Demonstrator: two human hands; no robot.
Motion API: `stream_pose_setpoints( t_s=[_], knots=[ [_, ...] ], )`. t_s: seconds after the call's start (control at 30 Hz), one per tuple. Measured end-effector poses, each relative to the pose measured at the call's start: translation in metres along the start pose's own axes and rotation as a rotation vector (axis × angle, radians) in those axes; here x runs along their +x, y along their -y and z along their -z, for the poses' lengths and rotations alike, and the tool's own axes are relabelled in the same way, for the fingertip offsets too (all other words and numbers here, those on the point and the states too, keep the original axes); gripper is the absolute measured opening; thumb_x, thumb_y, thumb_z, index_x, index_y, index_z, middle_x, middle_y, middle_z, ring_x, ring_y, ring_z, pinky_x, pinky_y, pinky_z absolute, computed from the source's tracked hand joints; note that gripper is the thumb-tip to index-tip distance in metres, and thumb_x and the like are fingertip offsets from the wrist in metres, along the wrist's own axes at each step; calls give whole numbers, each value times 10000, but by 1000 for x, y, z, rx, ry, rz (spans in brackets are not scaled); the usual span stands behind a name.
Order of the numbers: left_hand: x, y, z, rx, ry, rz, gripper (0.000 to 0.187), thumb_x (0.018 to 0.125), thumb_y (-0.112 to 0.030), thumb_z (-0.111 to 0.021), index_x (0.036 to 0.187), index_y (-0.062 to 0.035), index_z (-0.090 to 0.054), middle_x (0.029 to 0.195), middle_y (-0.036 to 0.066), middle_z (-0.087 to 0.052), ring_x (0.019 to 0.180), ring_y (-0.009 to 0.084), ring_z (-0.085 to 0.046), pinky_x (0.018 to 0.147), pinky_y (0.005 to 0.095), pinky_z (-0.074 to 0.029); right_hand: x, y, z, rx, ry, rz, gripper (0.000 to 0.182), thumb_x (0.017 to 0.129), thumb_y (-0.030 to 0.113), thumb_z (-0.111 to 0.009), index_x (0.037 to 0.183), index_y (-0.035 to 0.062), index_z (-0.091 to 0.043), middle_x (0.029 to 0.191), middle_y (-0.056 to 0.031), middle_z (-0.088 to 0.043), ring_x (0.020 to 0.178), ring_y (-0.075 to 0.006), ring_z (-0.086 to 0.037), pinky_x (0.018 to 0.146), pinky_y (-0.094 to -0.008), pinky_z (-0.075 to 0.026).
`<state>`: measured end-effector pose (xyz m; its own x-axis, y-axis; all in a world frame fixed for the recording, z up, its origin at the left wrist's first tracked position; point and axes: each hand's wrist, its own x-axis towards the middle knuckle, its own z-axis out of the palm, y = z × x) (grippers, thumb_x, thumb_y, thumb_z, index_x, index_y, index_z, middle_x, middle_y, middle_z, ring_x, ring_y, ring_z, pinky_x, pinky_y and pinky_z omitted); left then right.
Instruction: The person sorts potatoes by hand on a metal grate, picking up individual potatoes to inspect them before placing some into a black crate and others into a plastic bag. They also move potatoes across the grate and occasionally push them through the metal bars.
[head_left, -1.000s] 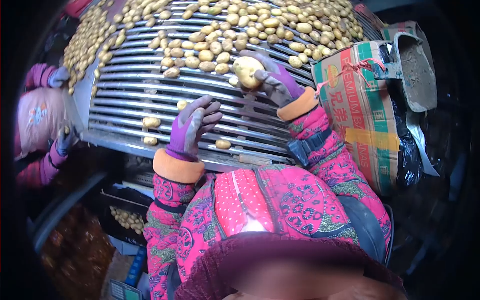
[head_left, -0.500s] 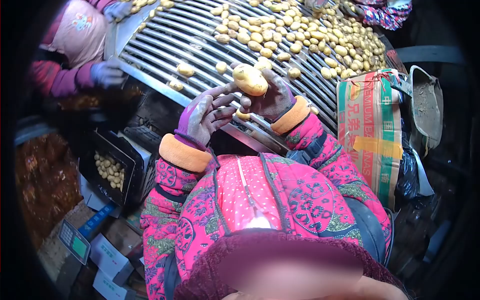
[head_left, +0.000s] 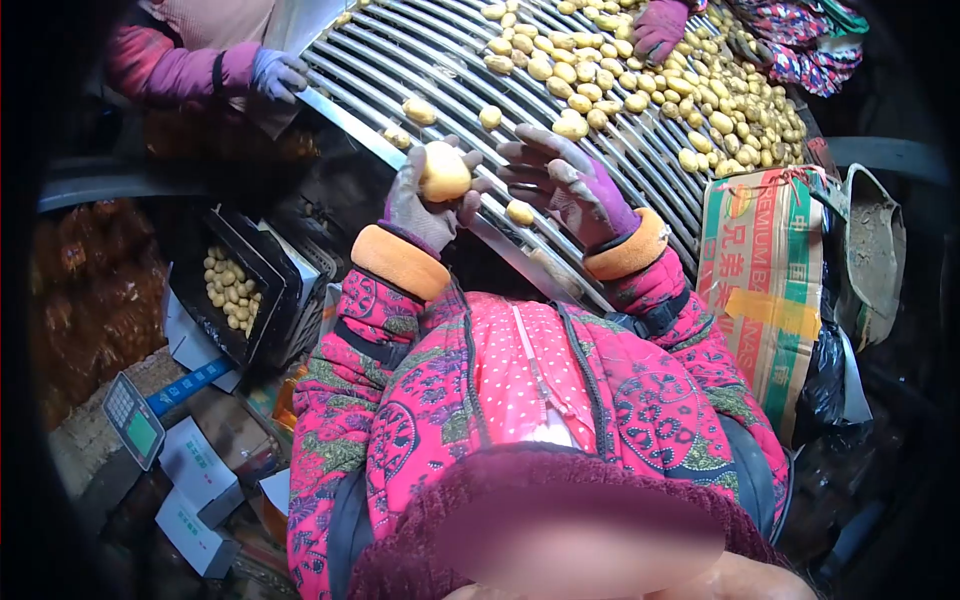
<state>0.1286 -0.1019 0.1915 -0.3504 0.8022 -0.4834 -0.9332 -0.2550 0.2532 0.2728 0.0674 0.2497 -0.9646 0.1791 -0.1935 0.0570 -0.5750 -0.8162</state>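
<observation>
My left hand (head_left: 425, 205), in a grey and purple glove, holds a large yellow potato (head_left: 444, 172) just past the near edge of the metal roller table (head_left: 450, 60). My right hand (head_left: 565, 180), gloved the same way, hovers beside it with fingers spread and nothing in it. A smaller potato (head_left: 519, 212) lies on the rollers right under my right hand. Many more potatoes (head_left: 690, 100) are spread over the far part of the rollers.
A black crate (head_left: 232, 290) with small potatoes sits lower left, above a scale (head_left: 133, 420) and white boxes. A banana carton (head_left: 770, 270) stands to my right. A co-worker's gloved hand (head_left: 278, 72) is at the table's left edge; another person's hand (head_left: 660, 28) reaches in at the top.
The large potato has passed from my right hand to my left hand. My right hand has let go and spread its fingers. The view has swung further left and down.
</observation>
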Motion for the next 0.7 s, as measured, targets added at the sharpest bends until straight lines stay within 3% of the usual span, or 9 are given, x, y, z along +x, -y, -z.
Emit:
stream_pose_setpoints(
  t_s=[0.07,0.1,0.27,0.33,0.43,0.5,0.53,0.6,0.7],
  knots=[
    [4,-7,-2,-29,60,29,657,874,-540,-536,1347,-90,-457,1094,165,-611,806,285,-590,642,356,-527,-10,2,15,-1,-97,-51,676,897,400,-615,1416,44,-368,1343,-178,-504,1217,-306,-520,1029,-444,-419],
    [7,-8,-2,-32,115,14,683,855,-542,-549,1350,-82,-455,1059,158,-623,790,278,-587,624,352,-506,-18,2,24,17,-145,-63,621,921,375,-593,1405,44,-388,1298,-152,-546,1164,-260,-559,997,-403,-439],
    [19,-11,-14,-33,316,-21,735,817,-568,-576,1342,-67,-458,905,162,-632,724,283,-585,587,356,-460,-54,-19,82,14,-417,-74,616,935,397,-574,1410,61,-373,1299,-134,-529,1149,-239,-554,985,-392,-445],
    [34,-17,-14,-12,203,15,707,822,-572,-586,1352,-122,-461,1028,183,-630,800,309,-596,625,355,-509,-64,-28,108,13,-508,-73,623,943,446,-532,1401,51,-385,1291,-140,-532,1132,-233,-547,980,-401,-432],
    [67,-27,-15,104,-167,15,621,862,-513,-591,1332,-123,-476,1178,182,-596,950,350,-603,731,386,-560,-71,-23,119,48,-683,-114,525,970,384,-505,1382,72,-415,1214,-88,-595,1022,-172,-602,859,-325,-497],
    [95,-35,-4,111,-269,-48,530,857,-473,-620,1225,-101,-536,1141,165,-605,999,346,-589,773,434,-562,-73,-19,129,89,-752,-103,459,974,316,-508,1358,77,-435,1151,-55,-625,940,-135,-617,774,-277,-520],
    [115,-40,9,132,-286,-110,498,852,-455,-632,1184,-92,-553,1130,160,-606,1018,347,-584,800,464,-560,-78,-14,134,160,-632,-48,433,964,285,-523,1340,83,-448,1131,-30,-623,918,-123,-611,771,-274,-517],
    [137,-64,-3,3,-330,-60,475,839,-422,-653,1147,-76,-548,1100,141,-613,1027,349,-579,851,529,-539,-82,-19,146,45,-697,-14,476,952,300,-553,1364,101,-423,1218,-72,-594,967,-128,-595,813,-276,-498],
    [171,-91,-16,-3,-391,-250,640,836,-414,-657,1355,-141,-399,1355,147,-450,1168,398,-510,907,584,-491,-72,-15,166,16,-809,-1,490,946,284,-572,1368,85,-422,1064,-8,-580,841,-89,-554,743,-244,-474]
  ],
)
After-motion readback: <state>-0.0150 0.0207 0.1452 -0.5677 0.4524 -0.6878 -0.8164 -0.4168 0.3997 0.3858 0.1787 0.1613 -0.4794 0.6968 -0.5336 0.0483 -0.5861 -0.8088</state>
